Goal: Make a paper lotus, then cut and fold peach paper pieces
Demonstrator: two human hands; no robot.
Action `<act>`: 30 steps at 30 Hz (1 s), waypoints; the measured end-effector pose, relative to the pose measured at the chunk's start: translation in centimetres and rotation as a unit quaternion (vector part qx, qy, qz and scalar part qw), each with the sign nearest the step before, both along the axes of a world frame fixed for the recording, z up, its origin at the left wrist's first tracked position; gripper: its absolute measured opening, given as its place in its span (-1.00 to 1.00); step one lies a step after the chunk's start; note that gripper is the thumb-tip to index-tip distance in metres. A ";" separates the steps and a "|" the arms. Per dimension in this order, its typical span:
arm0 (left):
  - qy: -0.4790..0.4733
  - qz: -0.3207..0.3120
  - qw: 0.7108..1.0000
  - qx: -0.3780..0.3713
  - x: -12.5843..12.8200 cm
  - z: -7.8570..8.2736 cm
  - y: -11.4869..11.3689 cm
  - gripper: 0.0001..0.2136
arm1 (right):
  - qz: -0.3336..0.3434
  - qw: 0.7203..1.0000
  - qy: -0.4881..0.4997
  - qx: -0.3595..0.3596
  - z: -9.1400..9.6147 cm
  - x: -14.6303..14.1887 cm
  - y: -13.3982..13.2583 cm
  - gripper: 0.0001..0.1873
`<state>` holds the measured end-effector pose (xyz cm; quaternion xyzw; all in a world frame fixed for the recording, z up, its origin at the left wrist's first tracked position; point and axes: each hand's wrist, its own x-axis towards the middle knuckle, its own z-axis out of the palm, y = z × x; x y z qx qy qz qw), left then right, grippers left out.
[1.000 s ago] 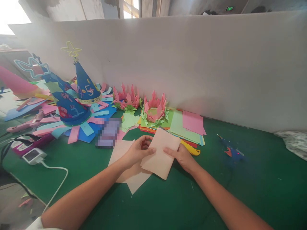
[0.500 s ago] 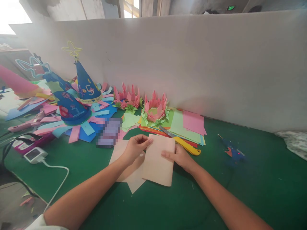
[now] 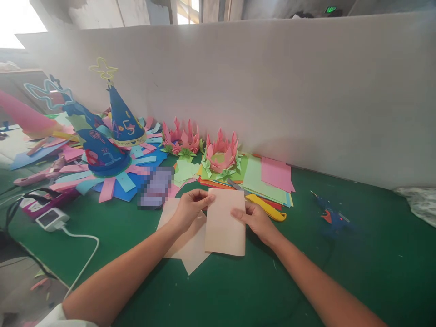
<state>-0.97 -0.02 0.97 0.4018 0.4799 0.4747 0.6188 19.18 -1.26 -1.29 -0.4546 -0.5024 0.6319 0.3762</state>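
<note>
A folded sheet of pale pink paper (image 3: 224,227) is held just above the table between both hands. My left hand (image 3: 191,208) pinches its upper left corner, thumb in front. On the right edge, my right hand (image 3: 257,220) grips it with the thumb on the front and the other fingers behind, mostly hidden. More pale pink sheets (image 3: 185,243) lie on the table beneath and left of the folded one. Just past my right hand, a yellow utility knife (image 3: 269,209) rests at the edge of a stack of coloured paper (image 3: 264,193).
Two pink and green paper crowns (image 3: 223,156) stand at the back by the white board (image 3: 306,91). Blue cone hats (image 3: 124,118) and paper strips crowd the left, near a blurred-out phone (image 3: 156,188) and a power strip (image 3: 51,202). A blue tool (image 3: 335,219) lies right.
The folded paper has straightened from a slight tilt, and its lower edge has risen a little. Both hands keep their hold. The whole view has shifted slightly.
</note>
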 end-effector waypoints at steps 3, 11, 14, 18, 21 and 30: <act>-0.001 -0.002 1.000 0.005 0.0 -0.2 0.0 -0.65 | 0.000 1.000 0.005 0.000 -0.1 0.0 0.0 -0.60; 0.008 0.015 0.998 0.068 0.0 -0.8 0.2 -0.65 | -0.002 1.000 0.002 -0.005 0.1 -0.1 0.1 -0.60; 0.028 0.036 0.992 0.121 0.1 -0.7 0.2 -0.66 | -0.004 1.000 -0.003 -0.011 0.2 -0.1 0.1 -0.61; 0.108 0.013 0.982 0.156 0.1 -1.3 0.4 -0.83 | -0.007 1.000 -0.005 -0.005 -0.1 -0.1 0.1 -0.60; 0.159 0.003 0.974 0.162 -0.4 -1.8 0.8 -0.85 | -0.024 1.000 0.003 0.005 -0.4 -0.2 0.1 -0.58; 0.155 -0.065 0.979 0.120 -2.1 -0.9 1.4 -0.69 | -0.069 0.996 0.009 0.058 -0.9 -0.4 0.2 -0.49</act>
